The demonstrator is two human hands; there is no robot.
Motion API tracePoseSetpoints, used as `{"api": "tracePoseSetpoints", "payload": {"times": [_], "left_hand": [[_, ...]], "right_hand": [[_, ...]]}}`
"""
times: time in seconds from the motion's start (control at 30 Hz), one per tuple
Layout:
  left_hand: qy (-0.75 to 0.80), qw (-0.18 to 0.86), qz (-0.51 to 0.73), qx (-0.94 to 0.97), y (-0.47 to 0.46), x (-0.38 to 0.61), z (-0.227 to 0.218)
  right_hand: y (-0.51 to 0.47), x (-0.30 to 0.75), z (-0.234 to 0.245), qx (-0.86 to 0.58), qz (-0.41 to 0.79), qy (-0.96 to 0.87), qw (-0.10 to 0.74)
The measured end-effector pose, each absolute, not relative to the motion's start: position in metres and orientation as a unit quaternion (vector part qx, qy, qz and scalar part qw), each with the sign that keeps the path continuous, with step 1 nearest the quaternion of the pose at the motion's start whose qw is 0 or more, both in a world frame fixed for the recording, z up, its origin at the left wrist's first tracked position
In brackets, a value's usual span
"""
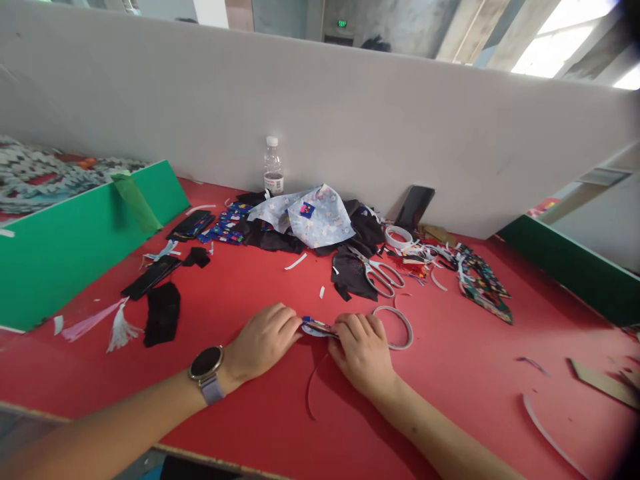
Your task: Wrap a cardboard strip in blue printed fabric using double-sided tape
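Observation:
On the red table (450, 373), my left hand (263, 340) and my right hand (361, 350) pinch the two ends of a small patterned fabric piece (316, 327) pressed flat against the surface. Fingers of both hands are curled closed on it. A watch (206, 365) sits on my left wrist. A thin dark strip (314, 390) trails from under my right hand toward me. A ring of white tape (397, 327) lies just right of my right hand.
White-handled scissors (379, 272) rest on black cloth behind my hands. Light printed fabric (310, 217), a water bottle (273, 167), a phone (415, 208) leaning on the grey partition, a tape roll (398, 236), black scraps (162, 313) and green dividers (75, 240) surround the area.

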State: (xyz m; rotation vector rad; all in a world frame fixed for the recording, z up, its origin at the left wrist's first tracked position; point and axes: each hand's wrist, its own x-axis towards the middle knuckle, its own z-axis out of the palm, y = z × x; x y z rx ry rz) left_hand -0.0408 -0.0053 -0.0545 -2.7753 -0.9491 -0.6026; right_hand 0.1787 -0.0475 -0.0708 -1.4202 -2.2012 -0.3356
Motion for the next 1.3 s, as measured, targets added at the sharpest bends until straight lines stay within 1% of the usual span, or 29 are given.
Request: {"api": "tracePoseSetpoints", "payload": {"times": [0.2, 0.47, 0.67, 1.07, 1.2, 1.3], "left_hand": [[-0.281, 0.087, -0.226, -0.929, -0.003, -0.035, -0.056], [-0.212, 0.115, -0.181, -0.953, -0.003, -0.038, -0.055], [-0.199, 0.127, -0.169, -0.957, -0.003, -0.043, -0.055], [-0.253, 0.064, -0.150, -0.954, -0.003, -0.038, -0.054], [-0.245, 0.055, -0.125, -0.960, -0.004, -0.037, -0.057], [-0.259, 0.022, -0.112, -0.959, -0.005, -0.037, -0.056]], "right_hand": [[-0.048, 0.179, -0.071, -0.524, -0.108, -0.807, 0.251], [-0.049, 0.179, -0.073, -0.523, -0.099, -0.816, 0.225], [-0.051, 0.179, -0.070, -0.513, -0.111, -0.826, 0.205], [-0.053, 0.177, -0.068, -0.513, -0.111, -0.827, 0.200], [-0.055, 0.174, -0.065, -0.489, -0.163, -0.839, 0.177], [-0.056, 0.173, -0.062, -0.469, -0.195, -0.846, 0.165]]}}
